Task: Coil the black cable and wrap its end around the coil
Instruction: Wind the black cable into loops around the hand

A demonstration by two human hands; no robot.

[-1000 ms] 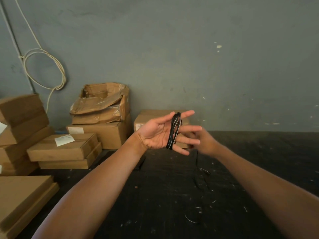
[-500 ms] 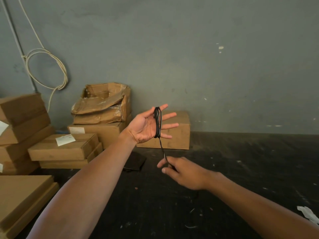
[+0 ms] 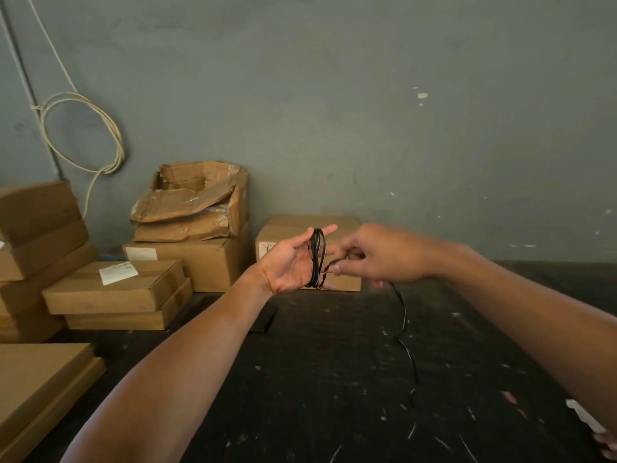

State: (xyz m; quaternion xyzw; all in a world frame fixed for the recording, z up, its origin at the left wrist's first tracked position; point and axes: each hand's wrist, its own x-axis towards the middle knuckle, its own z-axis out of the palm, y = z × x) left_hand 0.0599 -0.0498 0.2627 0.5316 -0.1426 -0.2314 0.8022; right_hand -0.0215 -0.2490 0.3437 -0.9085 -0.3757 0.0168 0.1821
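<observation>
My left hand (image 3: pixel 290 262) is raised palm-up with its fingers spread, and the black cable (image 3: pixel 316 259) is looped several times around those fingers as a tight coil. My right hand (image 3: pixel 374 255) is just right of the coil, pinching the cable between thumb and fingers. From under the right hand the loose tail of the cable (image 3: pixel 404 325) hangs down and trails across the dark table surface (image 3: pixel 334 379) toward me.
Stacked cardboard boxes (image 3: pixel 113 289) fill the left side. A torn open box (image 3: pixel 193 202) sits on another at the back, and one box (image 3: pixel 307 228) stands behind my hands. A pale cord loop (image 3: pixel 83 132) hangs on the grey wall.
My right hand rose from low over the table to beside the coil, bringing the cable up with it. My left hand stayed raised with the coil on its fingers.
</observation>
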